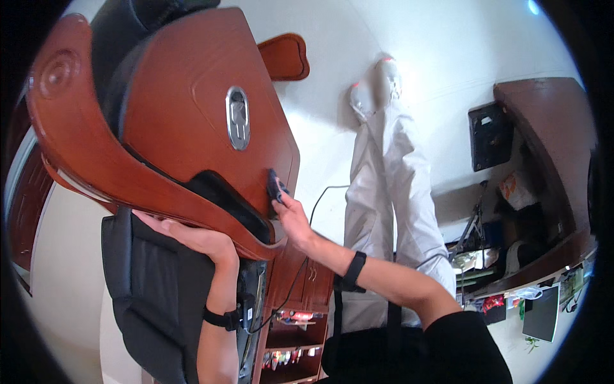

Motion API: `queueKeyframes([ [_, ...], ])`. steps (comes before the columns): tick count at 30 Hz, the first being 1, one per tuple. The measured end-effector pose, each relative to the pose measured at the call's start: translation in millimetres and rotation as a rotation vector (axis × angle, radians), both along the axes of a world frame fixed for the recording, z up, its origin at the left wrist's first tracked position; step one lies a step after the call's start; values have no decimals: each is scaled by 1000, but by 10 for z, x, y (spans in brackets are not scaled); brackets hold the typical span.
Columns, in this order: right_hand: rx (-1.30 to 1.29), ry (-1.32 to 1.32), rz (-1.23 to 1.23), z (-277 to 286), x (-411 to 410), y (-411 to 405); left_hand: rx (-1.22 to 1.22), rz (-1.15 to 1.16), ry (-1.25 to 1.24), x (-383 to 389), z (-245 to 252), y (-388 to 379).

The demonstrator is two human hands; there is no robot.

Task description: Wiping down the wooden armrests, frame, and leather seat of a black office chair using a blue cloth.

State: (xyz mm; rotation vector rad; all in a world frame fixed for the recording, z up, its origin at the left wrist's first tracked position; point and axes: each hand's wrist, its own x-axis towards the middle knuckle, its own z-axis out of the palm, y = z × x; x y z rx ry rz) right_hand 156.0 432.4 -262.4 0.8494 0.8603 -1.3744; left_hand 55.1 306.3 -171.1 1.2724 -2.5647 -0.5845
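A large armchair with a reddish-brown wooden side panel (192, 110) fills the left of the head view. An oval chrome recessed handle (238, 118) is set into that panel. My right hand (293, 218) pinches a dark cloth-like piece (275, 186) against the panel's near edge; its exact kind is hard to make out. My left hand (192, 235) lies flat along the outer side of the curved wooden armrest (158, 187), fingers stretched out and partly hidden by it. Between armrest and panel shows a black gap (230, 199).
Black leather upholstery (158, 283) sits beside my left forearm. Behind it is a wooden cabinet (307, 283) with open shelves. A cable (295, 283) runs from my left wristband. At right stands a brown desk (542, 125) with a tripod (472, 225) near it. A wooden flap (285, 56) juts past the panel.
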Motion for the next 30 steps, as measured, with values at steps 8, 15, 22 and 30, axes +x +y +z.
queueKeyframes([
  [8, -36, 787, -352, -1188, -2014, -583, 86, 22, 108, -154, -69, 186],
  [15, 119, 203, -252, -1900, -539, 77, -7, -60, 45, -77, -258, 270],
  [22, -209, 807, -251, -122, -1564, -385, 72, -15, 120, 115, -21, 103],
  [30, -186, 971, -358, -1272, -2825, -711, 148, 26, 131, 233, -50, 127],
])
